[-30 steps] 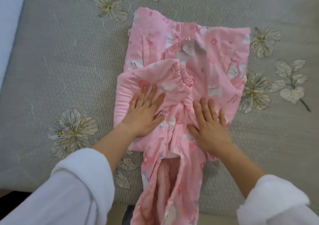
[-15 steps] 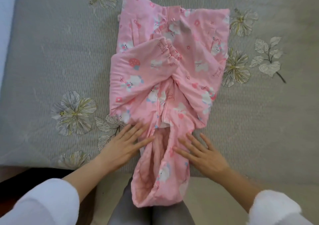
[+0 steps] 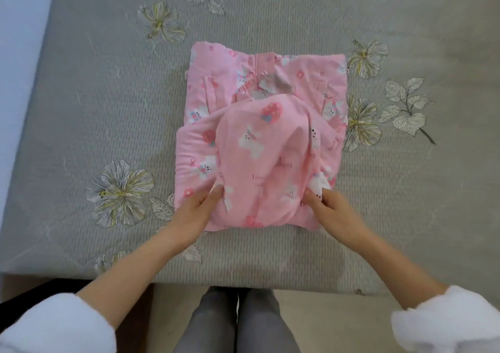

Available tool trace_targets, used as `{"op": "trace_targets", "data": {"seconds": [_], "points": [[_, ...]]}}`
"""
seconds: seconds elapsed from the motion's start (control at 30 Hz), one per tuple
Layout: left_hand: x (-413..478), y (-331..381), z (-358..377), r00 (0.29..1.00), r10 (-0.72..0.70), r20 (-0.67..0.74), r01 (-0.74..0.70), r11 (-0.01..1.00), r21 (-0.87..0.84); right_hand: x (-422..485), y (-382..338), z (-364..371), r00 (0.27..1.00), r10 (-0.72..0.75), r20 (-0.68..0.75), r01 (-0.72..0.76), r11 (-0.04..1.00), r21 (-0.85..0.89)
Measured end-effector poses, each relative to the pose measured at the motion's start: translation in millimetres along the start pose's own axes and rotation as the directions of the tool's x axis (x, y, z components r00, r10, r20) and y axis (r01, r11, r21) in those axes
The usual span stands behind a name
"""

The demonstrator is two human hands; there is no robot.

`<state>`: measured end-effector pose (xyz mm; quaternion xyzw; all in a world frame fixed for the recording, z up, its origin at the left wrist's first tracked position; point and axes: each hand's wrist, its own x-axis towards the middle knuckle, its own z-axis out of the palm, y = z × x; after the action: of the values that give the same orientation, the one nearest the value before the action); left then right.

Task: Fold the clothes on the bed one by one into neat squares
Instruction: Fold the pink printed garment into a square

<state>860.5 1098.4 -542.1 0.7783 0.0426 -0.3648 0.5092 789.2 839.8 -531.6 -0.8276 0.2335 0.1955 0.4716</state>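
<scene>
A pink padded garment (image 3: pixel 266 141) printed with white animals and red flowers lies partly folded in the middle of the grey bed (image 3: pixel 81 87). Its lower part is doubled up over the body and bulges in a loose hump. My left hand (image 3: pixel 194 212) pinches the near left edge of that folded-up flap. My right hand (image 3: pixel 331 206) pinches the flap's near right edge. The fingertips of both hands are hidden in the cloth.
The bed cover carries embroidered flowers (image 3: pixel 120 190) and leaves (image 3: pixel 408 109) around the garment. The bed's near edge (image 3: pixel 243 285) runs just below my forearms, with my grey-clad legs (image 3: pixel 235 323) and the floor beyond it. A pale wall (image 3: pixel 19 41) borders the bed's left side.
My hands left the flat garment, took hold of its hanging lower part at the bed's edge and brought it up over the body. Nothing hangs over the edge now.
</scene>
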Motion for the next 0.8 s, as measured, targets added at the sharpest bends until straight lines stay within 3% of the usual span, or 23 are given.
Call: {"op": "trace_targets", "data": {"seconds": [0.07, 0.13, 0.2, 0.23, 0.27, 0.33, 0.37, 0.43, 0.5, 0.6, 0.8], "points": [[2, 7, 7, 0.951, 0.07, -0.3, -0.069, 0.998, 0.014, 9, -2, 5, 0.997, 0.055, -0.053, -0.055, 0.998, 0.01], [1, 19, 15, 0.839, 0.364, -0.404, -0.292, 0.929, 0.229, 15, -7, 13, 0.986, 0.062, -0.156, -0.069, 0.997, -0.034], [8, 28, 25, 0.707, 0.675, -0.21, -0.449, 0.658, 0.605, 18, -12, 23, 0.96, 0.062, -0.273, -0.071, 0.997, -0.022], [16, 34, 30, 0.676, 0.734, -0.066, -0.47, 0.499, 0.728, 17, -16, 26, 0.94, 0.047, -0.337, -0.056, 0.998, -0.016], [28, 39, 32, 0.679, 0.733, 0.044, -0.462, 0.381, 0.801, 17, -20, 28, 0.908, -0.032, -0.417, 0.01, 0.998, -0.055], [55, 45, 34, 0.745, 0.656, 0.126, -0.388, 0.271, 0.881, 20, -26, 29, 0.812, -0.341, -0.474, 0.218, 0.93, -0.295], [69, 47, 33, 0.776, 0.614, 0.141, -0.366, 0.257, 0.894, 23, -28, 29, 0.765, -0.478, -0.432, 0.289, 0.854, -0.433], [91, 48, 28, 0.802, 0.569, 0.182, -0.376, 0.244, 0.894, 33, -30, 33, 0.752, -0.604, -0.262, 0.371, 0.718, -0.589], [110, 43, 24, 0.811, 0.543, 0.216, -0.394, 0.235, 0.889, 49, -24, 39, 0.811, -0.572, -0.127, 0.359, 0.657, -0.663], [125, 25, 23, 0.809, 0.526, 0.264, -0.407, 0.177, 0.896, 74, 6, 43, 0.896, -0.442, -0.035, 0.269, 0.604, -0.75], [150, 5, 37, 0.828, 0.495, 0.264, -0.394, 0.176, 0.902, 101, 29, 50, 0.925, -0.379, 0.021, 0.257, 0.583, -0.771]]}}
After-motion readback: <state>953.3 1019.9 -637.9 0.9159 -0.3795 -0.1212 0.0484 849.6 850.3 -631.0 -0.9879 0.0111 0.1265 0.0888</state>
